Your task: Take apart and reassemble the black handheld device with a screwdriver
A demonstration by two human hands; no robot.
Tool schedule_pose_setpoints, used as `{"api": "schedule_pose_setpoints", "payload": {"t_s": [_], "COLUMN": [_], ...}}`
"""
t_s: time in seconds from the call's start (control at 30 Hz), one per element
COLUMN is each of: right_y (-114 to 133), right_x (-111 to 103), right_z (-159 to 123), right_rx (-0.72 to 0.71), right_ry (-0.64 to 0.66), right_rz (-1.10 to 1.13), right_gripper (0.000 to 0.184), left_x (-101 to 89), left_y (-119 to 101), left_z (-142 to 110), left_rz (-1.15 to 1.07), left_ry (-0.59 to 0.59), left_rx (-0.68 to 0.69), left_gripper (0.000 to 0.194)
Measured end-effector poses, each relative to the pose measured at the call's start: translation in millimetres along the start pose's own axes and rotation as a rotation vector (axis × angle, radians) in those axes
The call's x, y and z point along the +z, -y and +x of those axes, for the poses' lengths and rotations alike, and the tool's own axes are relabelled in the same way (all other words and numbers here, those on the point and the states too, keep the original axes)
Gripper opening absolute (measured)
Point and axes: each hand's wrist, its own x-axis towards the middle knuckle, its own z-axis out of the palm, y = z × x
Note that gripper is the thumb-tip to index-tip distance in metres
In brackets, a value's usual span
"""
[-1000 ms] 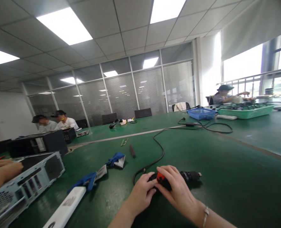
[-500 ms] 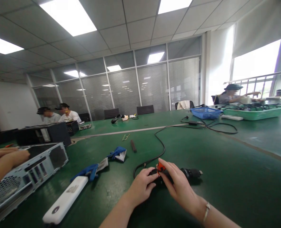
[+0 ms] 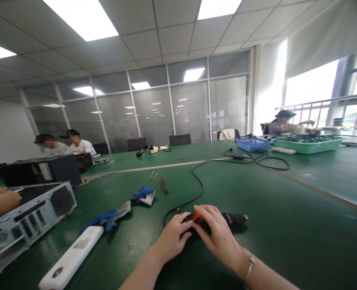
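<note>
A black corded electric screwdriver (image 3: 234, 219) with an orange part (image 3: 197, 216) lies crosswise on the green table, its tip pointing right. My left hand (image 3: 173, 237) is closed around its rear end, near where the cable (image 3: 201, 187) comes out. Over the orange part and the middle of the body curls my right hand (image 3: 217, 233), its fingers wrapped on the tool. Both hands are close together, and their fingers hide much of the body.
To the left are a white power strip (image 3: 74, 255), blue-grey gloves (image 3: 104, 219) and an open computer case (image 3: 39, 225) with another person's hands (image 3: 1, 203) over it. Ahead lies a dark bar (image 3: 164, 186). Blue (image 3: 254, 145) and green (image 3: 308, 146) baskets stand far right.
The view has turned slightly to the right, so everything sits further left. Both my hands stay on the screwdriver with little change in their grip.
</note>
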Motion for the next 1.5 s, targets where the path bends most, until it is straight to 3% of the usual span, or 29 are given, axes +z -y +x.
{"api": "schedule_pose_setpoints", "payload": {"t_s": [0.67,0.8,0.93,1.1,1.3,1.5], "right_y": [3.0,1.7,1.9,-0.8,-3.4,-2.3], "right_x": [-1.6,0.2,1.4,0.7,2.0,-1.7], "right_z": [-1.3,-1.7,-2.3,-1.7,-4.2,-2.3], "right_rx": [-0.036,-0.022,0.025,-0.03,0.034,-0.011], "right_ry": [0.017,-0.014,-0.041,-0.076,-0.074,-0.079], "right_rz": [-0.023,-0.05,-0.072,-0.088,-0.077,-0.088], "right_gripper": [0.054,0.046,0.051,0.05,0.055,0.051], "left_x": [1.5,1.1,-0.4,0.7,3.3,7.5], "left_y": [3.1,4.3,3.7,4.3,7.5,13.6], "left_z": [0.2,-0.6,-0.2,0.0,-2.3,-0.8], "left_rz": [-0.005,0.01,0.014,0.016,0.009,-0.077], "left_ry": [-0.009,-0.009,0.005,0.0,-0.022,-0.087], "left_rx": [0.009,-0.001,0.003,0.004,-0.015,-0.064], "left_gripper": [0.047,0.045,0.046,0.046,0.05,0.058]}}
